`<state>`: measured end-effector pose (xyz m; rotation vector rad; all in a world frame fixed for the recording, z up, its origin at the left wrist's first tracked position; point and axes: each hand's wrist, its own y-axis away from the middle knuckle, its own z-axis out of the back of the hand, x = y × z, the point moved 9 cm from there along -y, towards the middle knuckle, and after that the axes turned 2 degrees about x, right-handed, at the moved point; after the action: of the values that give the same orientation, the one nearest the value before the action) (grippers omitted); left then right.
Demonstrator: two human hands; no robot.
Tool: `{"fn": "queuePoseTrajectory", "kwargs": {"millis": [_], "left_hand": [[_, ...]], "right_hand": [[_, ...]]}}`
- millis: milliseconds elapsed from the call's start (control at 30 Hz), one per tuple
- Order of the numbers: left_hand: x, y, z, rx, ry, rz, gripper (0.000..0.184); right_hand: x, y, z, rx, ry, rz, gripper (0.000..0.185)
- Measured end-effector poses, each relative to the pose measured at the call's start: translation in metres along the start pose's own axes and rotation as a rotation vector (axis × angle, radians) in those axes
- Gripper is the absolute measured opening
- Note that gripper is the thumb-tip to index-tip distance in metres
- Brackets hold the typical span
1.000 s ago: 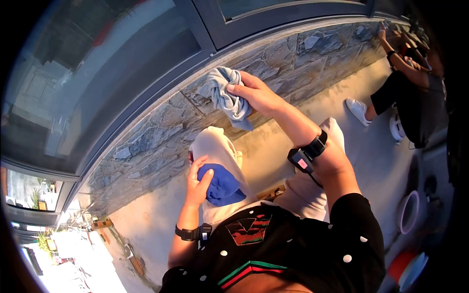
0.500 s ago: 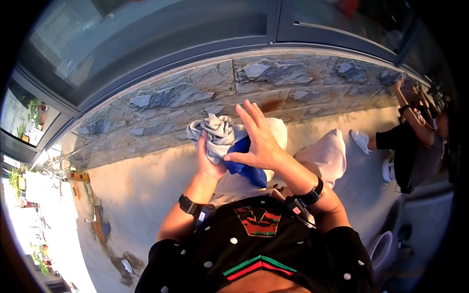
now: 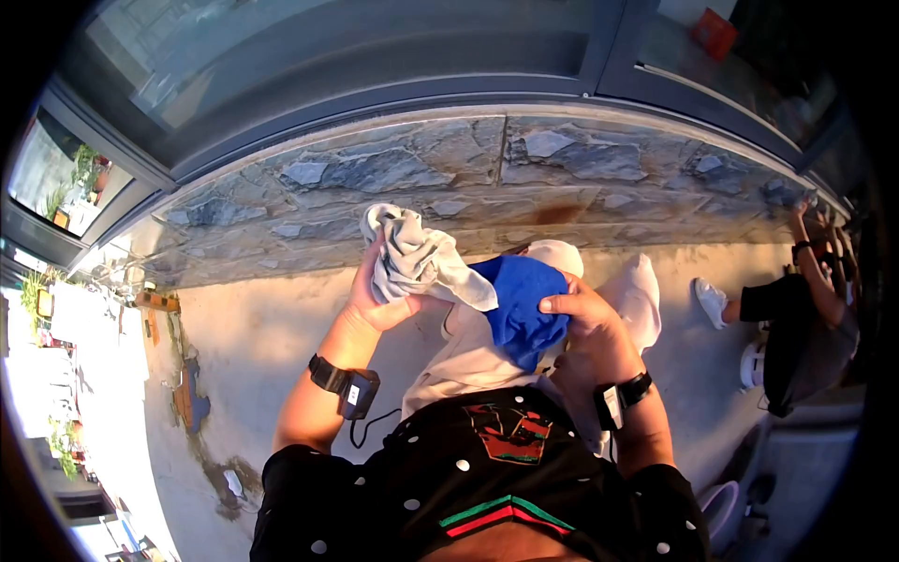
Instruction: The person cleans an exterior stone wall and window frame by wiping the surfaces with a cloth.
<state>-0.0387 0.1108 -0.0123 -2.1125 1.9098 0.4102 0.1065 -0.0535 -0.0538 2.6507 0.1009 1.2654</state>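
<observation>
A crumpled light grey cloth (image 3: 417, 258) rests in my left hand (image 3: 375, 302), whose fingers are wrapped round its left and lower side. One corner of it hangs to the right, against a blue cloth (image 3: 524, 304). My right hand (image 3: 588, 317) grips the blue cloth at its right edge, thumb on top and the other fingers partly hidden behind. Both cloths are above my lap, over light-coloured trousers (image 3: 468, 361).
A stone wall (image 3: 375, 169) runs below dark-framed windows ahead. At the right sits another person (image 3: 805, 318) with a white shoe (image 3: 712, 302). A pinkish round rim (image 3: 719, 506) shows at the lower right, potted plants (image 3: 39, 292) at the far left.
The grey cloth passed from my right hand to my left, which had held the blue cloth. My right hand, open half a second ago, has closed on the blue cloth. The view has shifted.
</observation>
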Motion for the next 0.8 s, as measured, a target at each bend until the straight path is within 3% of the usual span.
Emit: {"fn": "queuePoseTrajectory", "kwargs": {"millis": [67,100,167,233,300,367,433,533,667,733,800], "left_hand": [[-0.020,0.007,0.033,-0.081,0.081,-0.078,0.051],[-0.042,0.010,0.032,-0.334,-0.155,-0.267,0.042],[-0.086,0.014,0.027,-0.422,-0.394,-0.428,0.046],[-0.146,0.027,0.014,-0.571,-0.941,-0.667,0.059],[-0.200,0.049,-0.021,-0.738,-1.554,-1.079,0.075],[-0.224,0.057,-0.054,-1.095,-2.153,-1.130,0.087],[-0.239,0.055,-0.050,-1.205,-2.157,-1.178,0.085],[-0.257,0.037,-0.032,-1.398,-2.298,-0.926,0.068],[-0.247,0.018,-0.039,-1.419,-2.371,-0.918,0.051],[-0.218,-0.005,-0.054,-1.130,-2.534,-1.000,0.039],[-0.195,-0.027,-0.065,-1.048,-2.576,-1.002,0.036]], "right_hand": [[0.000,0.006,0.008,0.011,-0.124,0.007,0.073],[0.001,0.008,0.015,-0.032,-0.156,0.033,0.073],[0.003,0.006,0.029,-0.116,-0.222,0.088,0.072],[-0.006,-0.008,0.038,-0.106,-0.235,0.081,0.065],[-0.020,-0.021,0.049,-0.192,-0.166,0.009,0.061],[-0.023,-0.028,0.043,-0.182,-0.144,0.016,0.058],[-0.015,-0.030,0.031,-0.123,-0.108,0.057,0.058],[-0.016,-0.030,0.033,-0.138,-0.118,0.074,0.056],[-0.022,-0.030,0.036,-0.134,-0.126,0.066,0.055],[-0.021,-0.031,0.032,-0.110,-0.133,0.065,0.056],[-0.018,-0.030,0.029,-0.086,-0.140,0.067,0.056]]}}
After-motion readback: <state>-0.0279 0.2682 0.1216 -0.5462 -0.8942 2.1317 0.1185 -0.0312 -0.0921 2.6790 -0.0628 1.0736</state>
